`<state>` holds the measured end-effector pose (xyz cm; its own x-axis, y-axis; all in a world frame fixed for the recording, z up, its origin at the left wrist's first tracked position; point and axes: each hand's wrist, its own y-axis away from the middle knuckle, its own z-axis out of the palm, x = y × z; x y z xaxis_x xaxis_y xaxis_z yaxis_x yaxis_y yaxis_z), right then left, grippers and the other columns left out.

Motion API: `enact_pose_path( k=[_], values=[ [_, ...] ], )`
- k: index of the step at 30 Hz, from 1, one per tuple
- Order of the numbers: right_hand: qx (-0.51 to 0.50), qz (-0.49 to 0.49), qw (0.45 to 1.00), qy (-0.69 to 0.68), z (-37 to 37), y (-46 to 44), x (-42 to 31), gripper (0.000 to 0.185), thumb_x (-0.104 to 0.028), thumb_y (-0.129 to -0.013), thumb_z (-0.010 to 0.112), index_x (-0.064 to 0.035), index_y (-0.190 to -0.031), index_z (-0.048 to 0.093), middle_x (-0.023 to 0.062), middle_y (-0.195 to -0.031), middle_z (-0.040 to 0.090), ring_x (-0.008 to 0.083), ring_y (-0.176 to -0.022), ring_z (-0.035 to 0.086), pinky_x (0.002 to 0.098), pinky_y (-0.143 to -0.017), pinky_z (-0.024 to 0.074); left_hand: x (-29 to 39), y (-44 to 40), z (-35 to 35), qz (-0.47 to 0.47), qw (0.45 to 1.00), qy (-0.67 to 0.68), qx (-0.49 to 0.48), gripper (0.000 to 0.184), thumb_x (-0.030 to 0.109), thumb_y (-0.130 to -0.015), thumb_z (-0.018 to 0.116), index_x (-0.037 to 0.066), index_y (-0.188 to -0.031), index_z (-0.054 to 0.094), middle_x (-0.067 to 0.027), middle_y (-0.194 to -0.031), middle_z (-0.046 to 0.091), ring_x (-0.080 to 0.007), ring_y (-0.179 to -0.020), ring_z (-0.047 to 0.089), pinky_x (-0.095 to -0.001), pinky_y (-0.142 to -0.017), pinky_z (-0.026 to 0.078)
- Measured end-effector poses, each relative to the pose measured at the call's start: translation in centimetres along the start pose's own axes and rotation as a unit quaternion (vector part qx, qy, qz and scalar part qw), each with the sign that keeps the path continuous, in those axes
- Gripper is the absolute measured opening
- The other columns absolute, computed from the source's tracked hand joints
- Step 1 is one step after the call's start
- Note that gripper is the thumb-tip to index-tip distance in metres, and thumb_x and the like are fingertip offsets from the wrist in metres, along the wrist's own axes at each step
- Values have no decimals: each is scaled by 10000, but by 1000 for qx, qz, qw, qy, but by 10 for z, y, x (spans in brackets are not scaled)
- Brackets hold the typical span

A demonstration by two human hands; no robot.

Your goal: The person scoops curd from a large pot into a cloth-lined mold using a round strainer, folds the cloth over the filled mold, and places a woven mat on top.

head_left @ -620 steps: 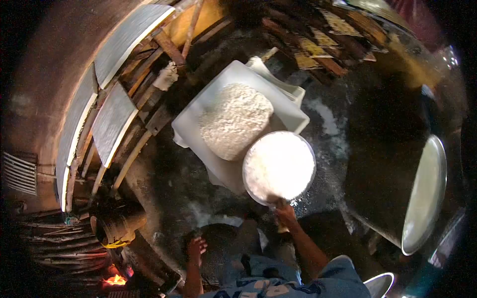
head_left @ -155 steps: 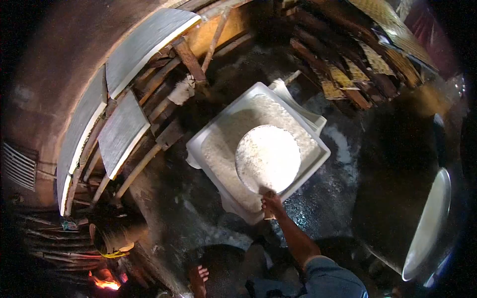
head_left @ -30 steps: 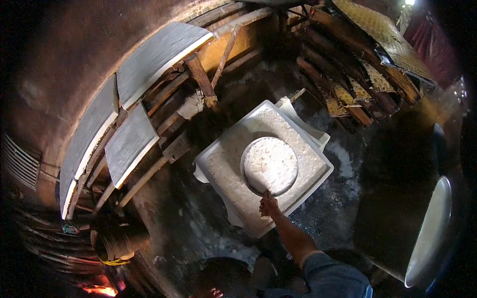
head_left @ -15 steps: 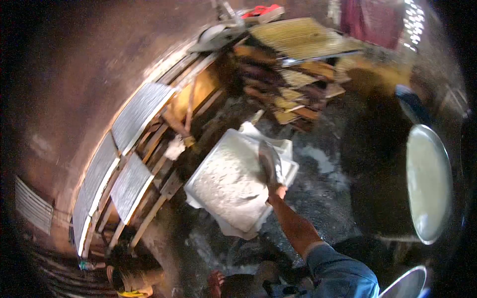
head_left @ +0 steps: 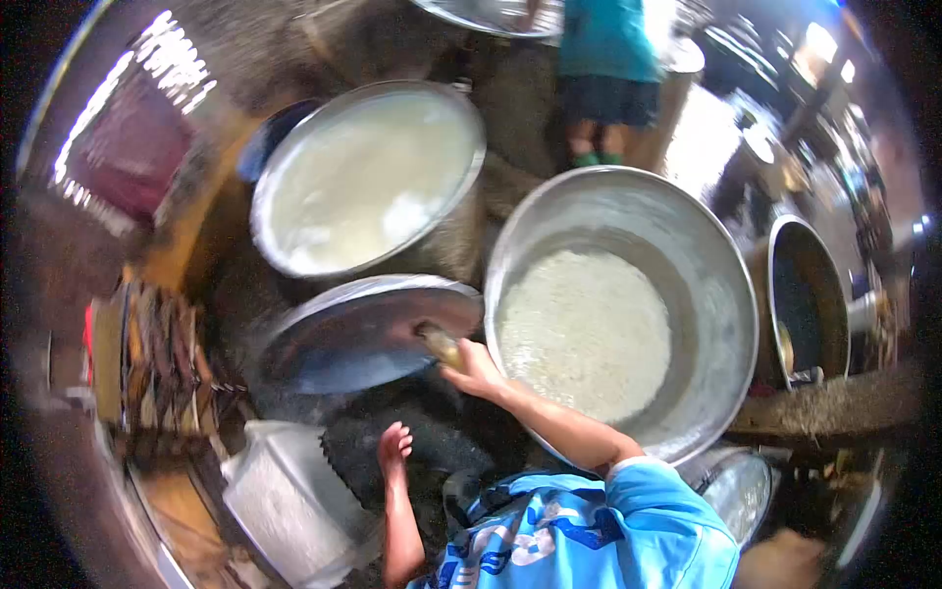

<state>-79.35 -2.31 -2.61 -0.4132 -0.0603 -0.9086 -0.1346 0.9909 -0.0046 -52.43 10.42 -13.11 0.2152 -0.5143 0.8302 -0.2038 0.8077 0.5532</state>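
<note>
A: What is the right hand [head_left: 476,371] doing?
B: It grasps the handle [head_left: 442,346] of a wide round pan [head_left: 363,339], fingers wrapped around it.

A: And where is the pan itself?
B: Off to the left of that hand, tilted, with a dark face showing. Motion blurs it, so I can't tell whether that face is its inside or its underside.

A: The left hand [head_left: 394,444]?
B: Released, fingers loosely curled, just below the pan in view and well apart from the handle.

A: What is near the pan?
B: A large metal basin [head_left: 699,294] is just beside it on the right, with a pale, wet-looking mass [head_left: 589,329] in the bottom. Whether the pan's edge touches the basin's rim, I can't tell.

A: Beyond the pan?
B: A big round vat [head_left: 453,236] of milky liquid, with whiter patches toward its near side.

A: Anything lower left?
B: A white, square-cornered tub [head_left: 280,454], smeared by the blur, and above it stacked wood [head_left: 162,358].

A: Anyone else there?
B: A person in a teal top [head_left: 608,49] stands behind the basin, wearing dark shorts [head_left: 606,100].
</note>
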Motion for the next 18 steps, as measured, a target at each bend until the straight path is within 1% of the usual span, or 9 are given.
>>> enact_pose_path(
  k=[3, 6, 8, 10, 11, 12, 13, 14, 18],
  values=[
    [63, 176, 980, -62, -117, 83, 91, 393, -281, -691, 636, 26, -910, 527, 148, -742, 580, 245, -693, 570, 378, -620, 450, 39, 5, 168, 88, 974, -198, -67, 438, 404, -889, 460, 37, -1101, 567, -29, -929, 613, -105, -804, 556, -259, -705, 427],
    [194, 345, 905, -158, -157, 159, 210, 219, -210, -702, 634, -17, -768, 556, 62, -580, 534, 153, -476, 523, 318, -455, 435, 29, -27, 235, 78, 964, -231, -110, 495, 430, -921, 366, 5, -1076, 567, -48, -934, 608, -116, -831, 542, -266, -733, 413],
    [275, 448, 795, -303, -158, 200, 311, 185, -193, -714, 615, -23, -688, 546, 50, -525, 512, 140, -434, 509, 310, -408, 415, 33, -33, 264, 45, 966, -240, -84, 535, 434, -929, 331, -14, -1122, 548, -93, -1061, 588, -182, -953, 530, -297, -824, 401],
    [255, 629, 727, -101, -181, 205, 391, 203, -188, -748, 612, -23, -658, 535, 46, -500, 489, 189, -410, 490, 342, -371, 374, 20, -33, 288, 22, 972, -233, -24, 583, 444, -931, 316, -53, -1159, 516, -120, -1153, 554, -230, -1060, 496, -325, -917, 362],
    [344, 708, 577, -218, -164, 214, 462, 267, -255, -791, 614, -18, -884, 537, 66, -717, 548, 201, -475, 499, 390, -405, 392, 25, -32, 296, -38, 966, -254, -27, 630, 472, -931, 291, -65, -1220, 449, -130, -1239, 488, -231, -1124, 453, -324, -962, 326],
    [418, 704, 515, -254, -178, 198, 464, 302, -266, -796, 603, -11, -938, 526, 87, -831, 559, 223, -548, 536, 409, -456, 422, 7, -37, 290, -15, 977, -206, -53, 687, 524, -922, 246, -9, -1356, 259, -93, -1405, 282, -219, -1273, 282, -322, -1055, 193],
    [488, 694, 447, -284, -193, 182, 464, 340, -277, -802, 592, -5, -991, 515, 109, -946, 570, 246, -620, 572, 428, -508, 452, -19, -55, 268, -9, 980, -198, 5, 699, 543, -917, 230, 1, -1358, 257, -83, -1406, 279, -224, -1272, 281, -328, -1053, 198],
    [455, 743, 462, -163, -153, 204, 577, 457, -322, -813, 561, 8, -1121, 489, 129, -1050, 565, 275, -756, 597, 443, -612, 482, -29, -64, 259, -4, 980, -200, 22, 703, 548, -914, 238, 4, -1359, 248, -83, -1393, 298, -227, -1264, 292, -326, -1051, 200],
    [418, 778, 467, -47, -173, 136, 601, 642, -413, -825, 501, 5, -1288, 349, 150, -1094, 555, 280, -903, 580, 425, -731, 481, -16, -48, 284, 37, 963, -246, 106, 712, 525, -912, 293, -85, -1277, 330, -163, -1315, 377, -261, -1173, 387, -346, -1002, 286]
  ],
)
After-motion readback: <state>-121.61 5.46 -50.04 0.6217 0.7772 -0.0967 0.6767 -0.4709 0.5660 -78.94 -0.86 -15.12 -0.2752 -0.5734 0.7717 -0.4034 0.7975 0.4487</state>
